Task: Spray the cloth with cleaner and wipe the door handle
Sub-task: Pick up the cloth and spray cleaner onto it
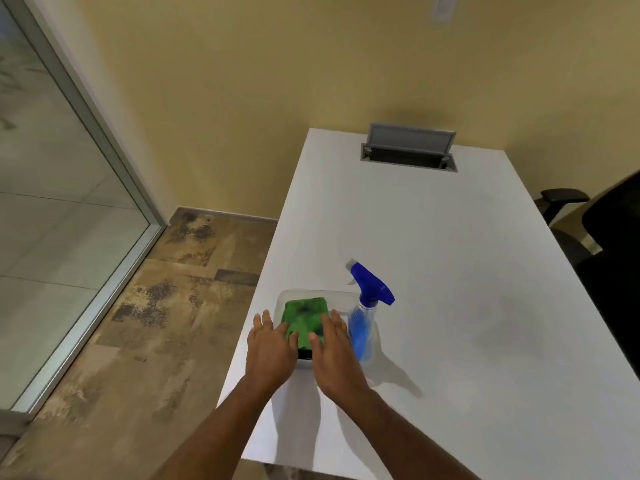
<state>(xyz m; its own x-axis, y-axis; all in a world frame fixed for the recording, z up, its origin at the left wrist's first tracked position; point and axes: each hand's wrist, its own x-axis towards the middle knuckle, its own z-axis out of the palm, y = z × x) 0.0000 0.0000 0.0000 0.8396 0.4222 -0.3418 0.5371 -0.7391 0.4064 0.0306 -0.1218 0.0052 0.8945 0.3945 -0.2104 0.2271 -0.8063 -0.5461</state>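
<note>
Yellow walls and a mottled brown floor (pixel 166 306) frame a white bench (pixel 433 271) that has a grey cable hatch (pixel 410 147) standing open at its far end. A glass partition (pixel 52 202) in a pale metal frame runs along the left, and a black office chair (pixel 595 244) sits at the right edge. Near the bench's front left corner is a clear plastic tray (pixel 346 301) holding a folded green cloth (pixel 306 317). Just right of the tray, touching or almost touching its side, a spray bottle (pixel 363 327) of blue liquid stands upright, its blue trigger head pointing away to the left.

Both hands reach down over the tray, palms down. Left hand (pixel 270 348) has its fingers (pixel 266 322) spread flat and open, the thumb touching the cloth's left edge. Right hand (pixel 334 355) lies open too, fingers extended over the cloth's right side. Neither hand grips anything. No door handle is in view.
</note>
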